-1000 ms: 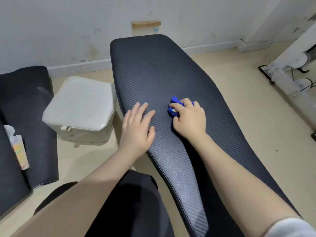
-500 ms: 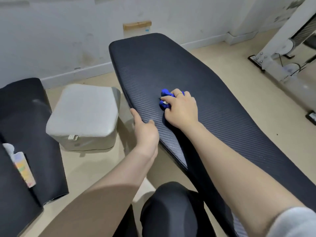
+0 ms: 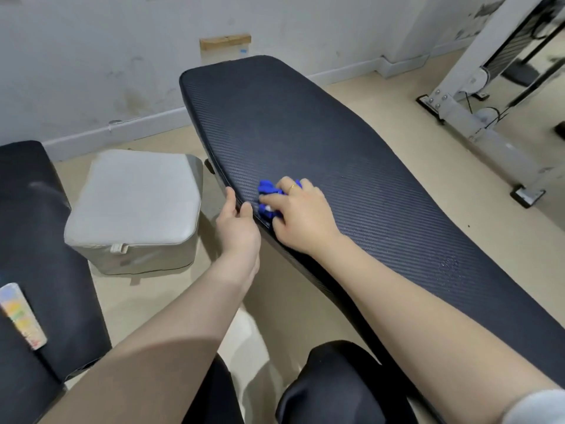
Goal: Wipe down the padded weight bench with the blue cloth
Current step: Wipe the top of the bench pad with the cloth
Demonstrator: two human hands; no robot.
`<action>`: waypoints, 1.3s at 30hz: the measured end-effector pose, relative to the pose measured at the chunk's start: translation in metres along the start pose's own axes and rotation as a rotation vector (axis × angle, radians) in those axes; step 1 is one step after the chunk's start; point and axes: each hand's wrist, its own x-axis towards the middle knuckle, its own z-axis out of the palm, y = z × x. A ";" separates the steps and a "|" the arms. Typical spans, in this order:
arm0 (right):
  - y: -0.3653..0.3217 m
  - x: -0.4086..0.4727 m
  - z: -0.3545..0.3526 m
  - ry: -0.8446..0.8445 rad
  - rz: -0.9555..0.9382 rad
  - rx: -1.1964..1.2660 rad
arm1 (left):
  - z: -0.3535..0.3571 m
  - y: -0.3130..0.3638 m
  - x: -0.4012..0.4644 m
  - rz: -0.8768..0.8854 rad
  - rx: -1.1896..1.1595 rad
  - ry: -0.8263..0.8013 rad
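A long black padded weight bench (image 3: 321,142) with a ribbed surface runs from the far wall toward me. My right hand (image 3: 301,217) presses a bunched blue cloth (image 3: 266,197) onto the pad close to its left edge; only part of the cloth shows past my fingers. My left hand (image 3: 238,232) grips that left edge just beside the cloth, thumb on top and fingers curled under. A patch of wet droplets (image 3: 448,267) glistens on the pad nearer me, to the right of my forearm.
A grey padded box (image 3: 131,203) sits on the beige floor left of the bench. Another black pad (image 3: 33,240) with a colourful packet (image 3: 21,316) lies at far left. A white machine frame (image 3: 477,96) stands at right. My dark-clad knees (image 3: 336,384) are below.
My left hand went from lying flat on the pad to gripping its left edge. My right hand slid the cloth toward that edge. The view has shifted.
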 end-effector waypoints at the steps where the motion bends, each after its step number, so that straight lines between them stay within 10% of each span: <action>1: 0.000 -0.017 -0.002 0.000 -0.072 0.039 | 0.000 0.000 0.001 -0.004 -0.012 0.000; 17: 0.037 -0.086 -0.016 -0.037 -0.219 0.094 | 0.005 -0.003 0.007 0.017 0.021 0.009; 25: 0.052 -0.030 0.001 0.123 0.027 0.021 | 0.010 -0.010 0.009 0.095 0.040 0.110; 32: 0.068 -0.100 -0.012 -0.020 -0.207 0.058 | 0.015 -0.006 0.001 0.072 0.051 0.145; 39: 0.084 -0.047 -0.012 0.094 0.181 -0.067 | 0.019 -0.023 -0.036 -0.009 0.027 0.121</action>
